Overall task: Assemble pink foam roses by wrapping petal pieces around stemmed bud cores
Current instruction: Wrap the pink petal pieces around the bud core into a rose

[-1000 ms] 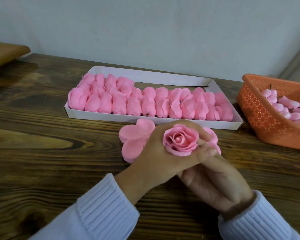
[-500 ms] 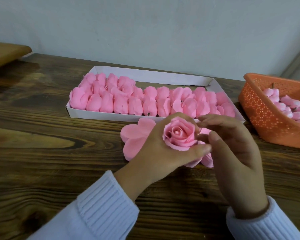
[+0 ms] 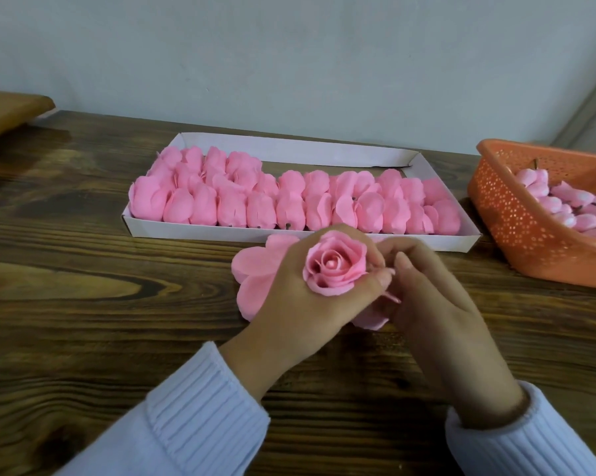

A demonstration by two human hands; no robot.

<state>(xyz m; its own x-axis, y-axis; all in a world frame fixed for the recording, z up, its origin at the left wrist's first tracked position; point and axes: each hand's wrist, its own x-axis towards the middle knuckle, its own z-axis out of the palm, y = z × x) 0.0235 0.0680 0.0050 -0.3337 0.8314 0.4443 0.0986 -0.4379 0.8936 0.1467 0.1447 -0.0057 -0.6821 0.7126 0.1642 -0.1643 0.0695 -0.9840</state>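
Observation:
My left hand [image 3: 300,304] grips a pink foam rose [image 3: 334,264], its bloom facing up between my fingers and thumb. A flat pink petal piece [image 3: 255,269] spreads out beneath and to the left of that hand, with another lobe showing below at the right. My right hand [image 3: 437,304] is at the rose's right side, fingers curled and pinching a petal edge there. The stem is hidden by my hands.
A white cardboard tray [image 3: 289,147] behind my hands holds rows of several finished pink roses [image 3: 289,204]. An orange perforated basket [image 3: 516,221] at the right holds several stemmed bud cores [image 3: 564,204]. All rest on a dark wooden table [image 3: 83,304]. A wooden board edge [image 3: 8,108] sits at far left.
My right hand rose from under the left hand to the rose's right side and has closed in on the petal edge. The left hand keeps holding the rose.

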